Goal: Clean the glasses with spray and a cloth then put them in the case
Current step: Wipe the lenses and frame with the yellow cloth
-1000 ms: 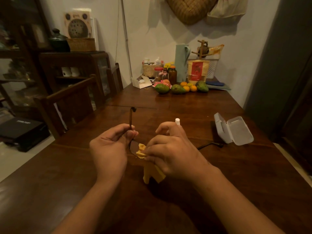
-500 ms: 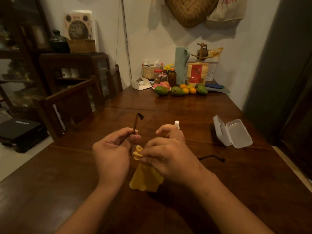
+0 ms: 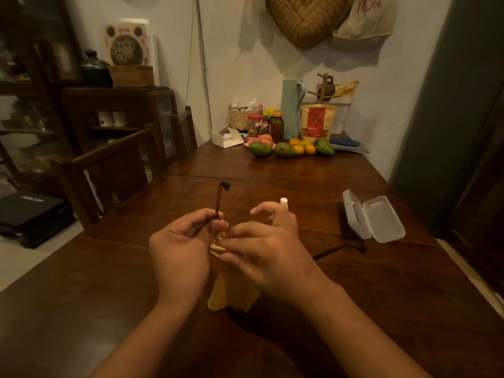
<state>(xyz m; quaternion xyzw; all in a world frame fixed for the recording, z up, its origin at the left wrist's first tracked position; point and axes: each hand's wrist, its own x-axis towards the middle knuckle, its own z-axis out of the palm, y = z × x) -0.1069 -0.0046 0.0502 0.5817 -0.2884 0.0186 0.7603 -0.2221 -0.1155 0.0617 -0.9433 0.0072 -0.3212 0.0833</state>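
My left hand [image 3: 180,252] pinches the dark-framed glasses [image 3: 219,199] near the hinge, with one temple arm sticking up past the fingers. The other temple arm pokes out to the right of my right hand, low over the table. My right hand [image 3: 270,252] presses a yellow cloth [image 3: 231,293] against the lens, which is hidden between the fingers; the rest of the cloth hangs down below both hands. The white top of the spray bottle [image 3: 284,201] shows just behind my right hand. The white glasses case [image 3: 377,221] lies open on the table to the right.
The dark wooden table [image 3: 381,296] carries fruit [image 3: 285,150], jars, a basket and a teal jug [image 3: 291,109] at its far end by the wall. Wooden chairs [image 3: 109,173] stand along the left side. A cabinet stands at far left.
The cloth has dropped to hang longer below my hands. The upright temple arm shifted slightly and my right fingers slid over the lens.
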